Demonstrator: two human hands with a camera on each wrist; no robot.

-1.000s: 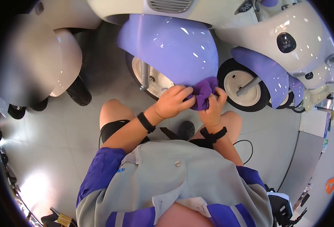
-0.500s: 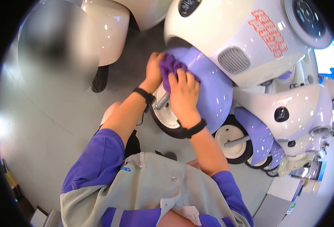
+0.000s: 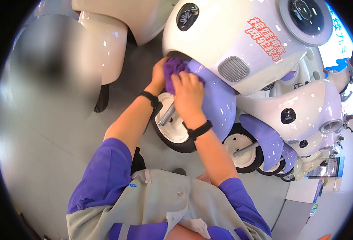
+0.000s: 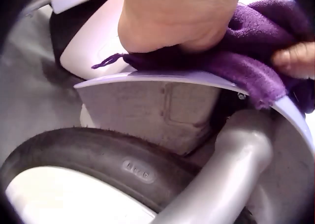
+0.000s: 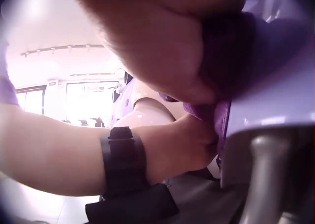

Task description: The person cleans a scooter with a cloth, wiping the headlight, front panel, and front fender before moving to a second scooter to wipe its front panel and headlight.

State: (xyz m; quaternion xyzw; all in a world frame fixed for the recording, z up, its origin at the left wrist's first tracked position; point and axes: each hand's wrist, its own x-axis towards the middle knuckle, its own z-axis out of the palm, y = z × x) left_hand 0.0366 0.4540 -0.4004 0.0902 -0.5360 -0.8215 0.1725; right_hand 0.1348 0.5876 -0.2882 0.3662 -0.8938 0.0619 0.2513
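Observation:
A bunched purple cloth (image 3: pixel 171 74) lies against the edge of a glossy lilac front fender (image 3: pixel 219 100) on a scooter. My left hand (image 3: pixel 159 75) grips the cloth at its left end, by the fender's rear edge. Close beside it, my right hand (image 3: pixel 189 95) holds the cloth from above, fingers bent over it. In the left wrist view, the cloth (image 4: pixel 251 71) folds over the fender rim (image 4: pixel 162 78), and a loose corner sticks out left of my hand. The cloth in the right wrist view is dark and partly hidden behind my right hand (image 5: pixel 162 47).
Under the fender are the black tire (image 3: pixel 172 142) and a grey fork arm (image 3: pixel 167 115). The scooter's white body (image 3: pixel 208 40) hangs above. More scooters stand to the right, including one with a lilac fender (image 3: pixel 264 140). Another pale scooter (image 3: pixel 104 52) stands at the left.
Both hands and the cloth have gone from the fender's lower tip to its side edge near the body. The head view has swung right, showing more of the scooter's front.

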